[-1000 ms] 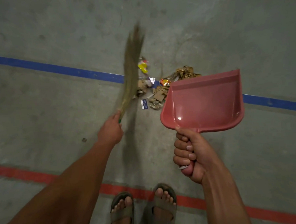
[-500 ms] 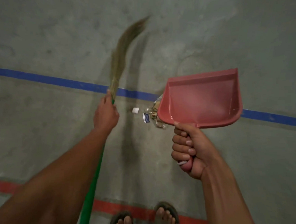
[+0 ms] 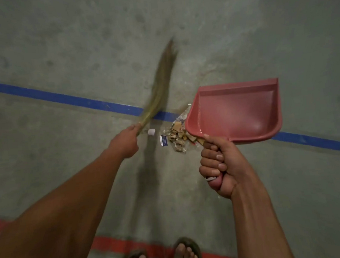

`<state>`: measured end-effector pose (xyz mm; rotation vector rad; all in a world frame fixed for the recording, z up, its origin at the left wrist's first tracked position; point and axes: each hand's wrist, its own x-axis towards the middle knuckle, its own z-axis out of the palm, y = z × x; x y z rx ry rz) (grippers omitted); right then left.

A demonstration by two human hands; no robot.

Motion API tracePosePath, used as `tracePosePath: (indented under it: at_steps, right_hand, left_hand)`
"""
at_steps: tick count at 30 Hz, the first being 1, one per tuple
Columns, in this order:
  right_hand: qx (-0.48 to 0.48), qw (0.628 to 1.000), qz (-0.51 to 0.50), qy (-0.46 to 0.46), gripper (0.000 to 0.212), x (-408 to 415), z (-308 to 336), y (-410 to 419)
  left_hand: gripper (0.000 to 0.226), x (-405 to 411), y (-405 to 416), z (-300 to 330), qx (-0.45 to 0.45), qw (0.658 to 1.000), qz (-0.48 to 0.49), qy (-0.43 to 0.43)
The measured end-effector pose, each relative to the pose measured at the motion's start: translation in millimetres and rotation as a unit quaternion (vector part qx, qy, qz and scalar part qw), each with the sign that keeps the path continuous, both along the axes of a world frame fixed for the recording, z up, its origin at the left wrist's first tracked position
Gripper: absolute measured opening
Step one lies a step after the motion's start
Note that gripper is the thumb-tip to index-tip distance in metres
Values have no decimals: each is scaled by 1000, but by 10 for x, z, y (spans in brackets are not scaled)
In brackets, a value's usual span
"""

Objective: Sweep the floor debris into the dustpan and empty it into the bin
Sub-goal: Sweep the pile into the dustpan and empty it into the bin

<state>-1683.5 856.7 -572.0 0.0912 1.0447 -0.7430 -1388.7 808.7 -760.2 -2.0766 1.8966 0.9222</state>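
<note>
Gripping broom (image 3: 161, 89) in our left hand (image 3: 124, 143) and empty dustpan (image 3: 235, 113) by its handle in our right hand (image 3: 220, 165); debris (image 3: 177, 134) on floor (image 3: 69, 173) beside pan, unswept, bin unseen

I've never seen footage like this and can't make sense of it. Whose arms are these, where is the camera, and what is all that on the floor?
No machine here: a person wears a camera on the head, looking down at their own arms and sandalled feet. The left hand holds a grass broom, blurred from motion. The right hand has its grip round the handle of a pink dustpan, which is empty and raised. On the concrete floor, beside a blue line, lies a debris pile: cardboard scraps and wrappers.
</note>
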Motion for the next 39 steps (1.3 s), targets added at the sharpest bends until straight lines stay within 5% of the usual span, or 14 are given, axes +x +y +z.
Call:
tracePosePath:
  at_steps: [6,11,17,26,33,39]
  right_hand:
    - [33,999,-5,17,38,-17,88,519]
    - [33,999,3,9,39,21,164,832]
    - [35,999,15,2,39,46,202,1102]
    - [42,999,13,6,38,-4,176,1290]
    - [53,999,1,1,38,-129,110,1389]
    - [78,996,-11,-37,37,-209,13,1419]
  left_hand:
    - [71,129,1070,152,-42,994,-61,77]
    - [70,229,1544,306,-129,986,59,92]
    - [62,261,1816,117,-38,989,146,-13]
    - [66,-426,2161,213,-5,993,25,119]
    - [65,-580,2072,335,-97,986,97,92]
    - [65,-586,1858,229,0,996,45,77]
